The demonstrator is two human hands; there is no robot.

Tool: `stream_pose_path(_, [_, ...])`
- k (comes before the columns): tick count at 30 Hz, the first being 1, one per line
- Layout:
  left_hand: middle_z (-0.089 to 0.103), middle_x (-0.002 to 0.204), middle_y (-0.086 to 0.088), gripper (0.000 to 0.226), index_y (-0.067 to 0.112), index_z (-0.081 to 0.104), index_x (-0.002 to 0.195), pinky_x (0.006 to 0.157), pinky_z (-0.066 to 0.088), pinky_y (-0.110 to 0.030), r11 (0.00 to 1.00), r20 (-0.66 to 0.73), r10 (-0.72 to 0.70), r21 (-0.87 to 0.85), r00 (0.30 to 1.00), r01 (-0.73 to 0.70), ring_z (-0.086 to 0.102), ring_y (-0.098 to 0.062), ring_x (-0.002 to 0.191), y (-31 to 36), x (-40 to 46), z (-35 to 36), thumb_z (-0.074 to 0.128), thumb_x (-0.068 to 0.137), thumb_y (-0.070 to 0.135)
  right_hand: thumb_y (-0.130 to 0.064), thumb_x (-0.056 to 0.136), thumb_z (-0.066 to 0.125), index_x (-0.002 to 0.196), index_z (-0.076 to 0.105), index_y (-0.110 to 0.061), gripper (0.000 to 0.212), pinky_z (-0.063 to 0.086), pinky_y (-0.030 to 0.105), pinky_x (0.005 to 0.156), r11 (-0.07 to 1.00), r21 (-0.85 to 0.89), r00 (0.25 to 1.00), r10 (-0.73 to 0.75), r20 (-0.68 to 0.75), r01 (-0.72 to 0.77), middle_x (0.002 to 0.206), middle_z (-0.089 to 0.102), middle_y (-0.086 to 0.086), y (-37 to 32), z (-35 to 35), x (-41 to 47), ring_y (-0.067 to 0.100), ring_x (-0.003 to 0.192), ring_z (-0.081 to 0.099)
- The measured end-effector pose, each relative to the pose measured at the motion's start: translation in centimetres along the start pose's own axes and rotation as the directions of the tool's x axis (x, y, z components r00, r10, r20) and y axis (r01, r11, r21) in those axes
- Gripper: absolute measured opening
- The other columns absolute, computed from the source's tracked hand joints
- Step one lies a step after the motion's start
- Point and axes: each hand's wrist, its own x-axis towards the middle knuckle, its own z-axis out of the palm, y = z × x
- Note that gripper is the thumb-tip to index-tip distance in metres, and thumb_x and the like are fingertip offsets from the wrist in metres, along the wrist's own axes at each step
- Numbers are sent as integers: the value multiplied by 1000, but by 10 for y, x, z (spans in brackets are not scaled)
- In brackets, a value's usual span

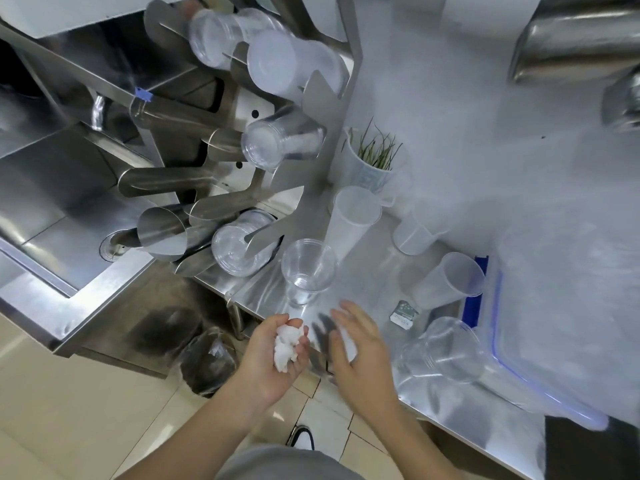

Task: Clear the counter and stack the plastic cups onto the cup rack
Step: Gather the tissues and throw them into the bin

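Hands at the worktop [263,289] edge
The left hand [277,358] holds a tissue [286,344] (all crumpled); the right hand [360,355] is open wide beside a clear cup [308,268].

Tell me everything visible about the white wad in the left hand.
The wad is a crumpled lump of white material, paper tissue by the look of it, bunched into irregular folds. It lies in the upturned palm of the left hand, whose fingers curl loosely around it without closing. It is held off the front edge of the steel counter, above the floor and close to a dark-lined bin. The right hand is beside it, apparently with another white scrap under its fingers.
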Motion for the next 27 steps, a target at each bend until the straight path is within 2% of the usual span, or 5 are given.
stream_pose_path(4, [63, 83, -14, 24, 5, 62, 83, 45, 55, -24, 998, 60, -42, -46, 997, 45, 60, -22, 54, 1, -5, -2, 58, 93, 26, -14, 98, 47, 142, 42, -4, 46, 10, 29, 121, 908, -270, 946, 320, -45, -320, 161, 24, 18, 53, -1, 25, 29, 151, 13])
stream_pose_path(8, [64, 87, -18, 28, 3, 64, 89, 48, 58, -28, 995, 115, -49, -81, 992, 58, 64, -26, 55, 1, -9, -5, 59, 93, 30, -15, 96, 37, 153, 16, -1, 62, 2, 50, 123, 750, -448, 851, 524, -48, -487, 164, 1, 23, 83, 5, 43, 40, 151, -8])
stream_pose_path(12, [64, 91, -19, 27, 4, 63, 98, 51, 59, -32, 993, 142, -69, -82, 987, 81, 65, -28, 58, 1, -10, -9, 64, 87, 29, -16, 96, 36, 153, 11, 1, 64, 6, 49, 123, 698, -490, 792, 609, 25, -522, 164, -2, 22, 99, 10, 47, 42, 150, -9])
stream_pose_path(17, [65, 92, -19, 45, 5, 60, 104, 52, 58, -32, 994, 178, -54, -84, 982, 70, 65, -29, 61, 1, -13, -13, 79, 65, 18, -7, 91, 39, 146, 29, 4, 57, 20, 42, 121, 705, -574, 843, 536, 45, -417, 161, 13, 24, 103, 20, 37, 40, 148, 10])
stream_pose_path(27, [66, 85, -18, 55, 8, 57, 117, 52, 61, -34, 994, 189, -32, -97, 981, 51, 65, -29, 58, 2, -15, -18, 75, 67, 21, 4, 83, 50, 113, 67, -9, 37, 43, 28, 96, 762, -518, 887, 462, 12, -390, 126, 52, 11, 117, 14, 38, 26, 120, 42])
